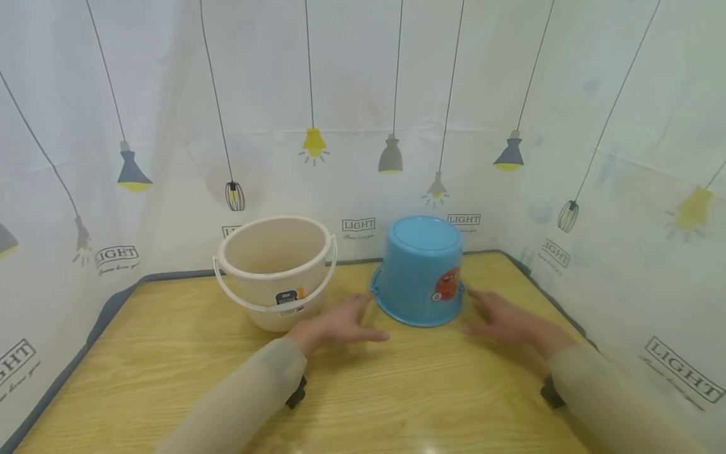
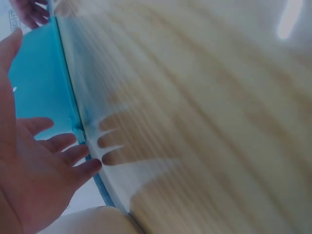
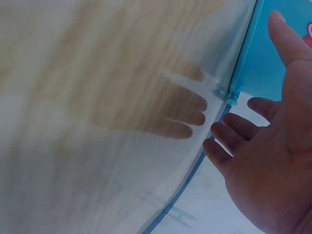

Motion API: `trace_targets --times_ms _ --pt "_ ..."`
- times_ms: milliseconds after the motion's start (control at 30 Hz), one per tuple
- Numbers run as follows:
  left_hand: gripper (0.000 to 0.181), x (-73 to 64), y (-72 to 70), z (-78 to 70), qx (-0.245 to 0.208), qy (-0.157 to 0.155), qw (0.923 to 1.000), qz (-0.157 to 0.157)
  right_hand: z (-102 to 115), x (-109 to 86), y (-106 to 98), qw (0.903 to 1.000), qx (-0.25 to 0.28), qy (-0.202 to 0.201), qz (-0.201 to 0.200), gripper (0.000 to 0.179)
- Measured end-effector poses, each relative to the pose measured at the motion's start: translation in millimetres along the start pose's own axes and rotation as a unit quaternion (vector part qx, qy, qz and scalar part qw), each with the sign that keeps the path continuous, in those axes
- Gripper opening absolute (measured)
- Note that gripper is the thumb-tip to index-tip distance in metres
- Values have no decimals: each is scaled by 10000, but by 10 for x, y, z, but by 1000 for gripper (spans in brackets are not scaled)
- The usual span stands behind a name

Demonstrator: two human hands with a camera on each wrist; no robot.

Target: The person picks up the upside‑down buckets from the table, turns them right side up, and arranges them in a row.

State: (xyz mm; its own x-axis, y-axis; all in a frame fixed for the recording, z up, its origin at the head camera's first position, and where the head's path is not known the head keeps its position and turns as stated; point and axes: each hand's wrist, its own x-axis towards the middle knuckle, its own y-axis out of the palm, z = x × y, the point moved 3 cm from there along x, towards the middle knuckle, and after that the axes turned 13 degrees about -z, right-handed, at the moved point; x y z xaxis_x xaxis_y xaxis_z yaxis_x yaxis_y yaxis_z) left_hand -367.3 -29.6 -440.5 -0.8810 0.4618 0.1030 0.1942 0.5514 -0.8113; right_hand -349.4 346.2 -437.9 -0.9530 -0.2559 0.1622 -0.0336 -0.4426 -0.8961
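A blue bucket [image 1: 420,277] stands upside down on the table, its base facing up and a red round sticker on its side. My left hand [image 1: 342,323] is at its left, fingers spread and thumb apart, holding nothing. On the other side my right hand [image 1: 501,320] is held with the thumb apart from the fingers, also holding nothing. Both wrist views show a gap between the fingers and the blue bucket [image 2: 39,83]. Left of it a cream bucket [image 1: 272,252] stands upright, its white handle hanging down in front; the left forearm passes before it.
The wood-grain table [image 1: 420,391] reaches back to a light curtain [image 1: 351,82] printed with hanging lamps. A dark blue edge [image 1: 187,275] runs along the table's back and sides. Dark wrist devices [image 1: 551,392] show under the sleeves.
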Motion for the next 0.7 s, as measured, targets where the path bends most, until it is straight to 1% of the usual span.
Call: trace_targets --times_ms 233,333,533,600,700 --pt "117 161 70 65 74 -196 9998 -13 -28 162 48 9991 -301 271 116 115" --pt "116 224 94 58 89 -253 9996 -32 -28 215 73 9986 -279 415 155 119" --pt "122 357 133 84 538 -530 9971 -3 -22 285 108 9979 -178 578 224 127" --pt "124 399 138 101 611 -604 9963 4 -32 314 116 9977 -205 615 221 129" --pt "124 456 145 119 655 -630 9959 -42 -43 356 126 9975 -222 635 228 131"
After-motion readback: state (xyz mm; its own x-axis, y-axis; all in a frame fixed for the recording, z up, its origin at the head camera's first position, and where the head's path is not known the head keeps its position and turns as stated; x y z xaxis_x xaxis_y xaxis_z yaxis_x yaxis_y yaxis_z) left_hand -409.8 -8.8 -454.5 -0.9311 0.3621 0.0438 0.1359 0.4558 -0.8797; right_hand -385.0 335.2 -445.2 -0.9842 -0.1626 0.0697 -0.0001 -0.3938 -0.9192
